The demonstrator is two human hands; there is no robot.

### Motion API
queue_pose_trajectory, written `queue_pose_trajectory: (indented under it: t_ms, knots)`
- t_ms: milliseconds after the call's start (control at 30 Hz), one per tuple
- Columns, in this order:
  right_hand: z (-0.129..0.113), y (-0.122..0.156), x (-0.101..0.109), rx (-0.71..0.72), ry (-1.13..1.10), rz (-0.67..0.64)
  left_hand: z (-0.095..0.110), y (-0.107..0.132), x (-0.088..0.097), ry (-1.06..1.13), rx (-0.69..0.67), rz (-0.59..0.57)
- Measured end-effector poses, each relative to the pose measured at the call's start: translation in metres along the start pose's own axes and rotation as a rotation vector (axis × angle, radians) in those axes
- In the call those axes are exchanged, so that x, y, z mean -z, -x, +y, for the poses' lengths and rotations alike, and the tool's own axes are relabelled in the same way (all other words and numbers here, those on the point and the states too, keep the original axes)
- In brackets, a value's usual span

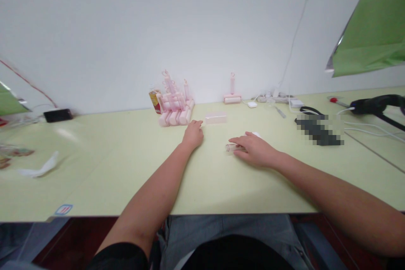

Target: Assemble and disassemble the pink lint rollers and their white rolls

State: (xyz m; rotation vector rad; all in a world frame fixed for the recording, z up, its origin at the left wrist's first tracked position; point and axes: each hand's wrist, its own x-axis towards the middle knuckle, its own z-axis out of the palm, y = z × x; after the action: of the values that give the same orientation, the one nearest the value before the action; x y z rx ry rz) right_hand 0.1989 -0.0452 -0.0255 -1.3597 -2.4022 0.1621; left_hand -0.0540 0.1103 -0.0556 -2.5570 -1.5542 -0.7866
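Note:
My left hand (193,134) rests on the table with its fingers reaching forward and slightly bent, and nothing shows in it. Just right of its fingertips lies a clear pinkish plastic cover (216,117), apart from the hand. My right hand (256,150) is closed over a small clear cylindrical piece with a pinkish rim (230,147), whose left end sticks out past the fingers. The rest of that piece is hidden under the palm. A bit of something white (256,135) shows just behind the right hand.
Several pink lint rollers (176,107) stand grouped against the wall, beside a red-yellow packet (155,101). Another lint roller (232,98) stands apart. A power strip (275,98), cables and a dark pixelated object (319,130) lie at right. At left are a phone (58,115) and white scrap (41,168).

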Motion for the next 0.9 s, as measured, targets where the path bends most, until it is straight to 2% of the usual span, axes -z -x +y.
queue_pose_trajectory:
  t_ms: [267,400,600,800,900]
  knots:
    - [0.0,0.001,0.003,0.005,-0.003,0.011,0.017,0.003,0.007,0.064,0.09,-0.059]
    - [0.001,0.001,0.003,0.015,-0.004,0.018,0.03,0.007,0.007,0.115,0.042,-0.109]
    - [0.001,0.001,0.004,0.02,-0.014,0.019,0.041,0.014,0.008,0.059,-0.001,-0.084]
    - [0.001,0.001,0.004,0.016,-0.029,0.012,0.042,0.024,0.011,-0.107,0.13,-0.245]
    - [0.001,0.001,0.004,0.014,-0.034,0.013,0.044,0.026,0.013,-0.095,0.133,-0.265]
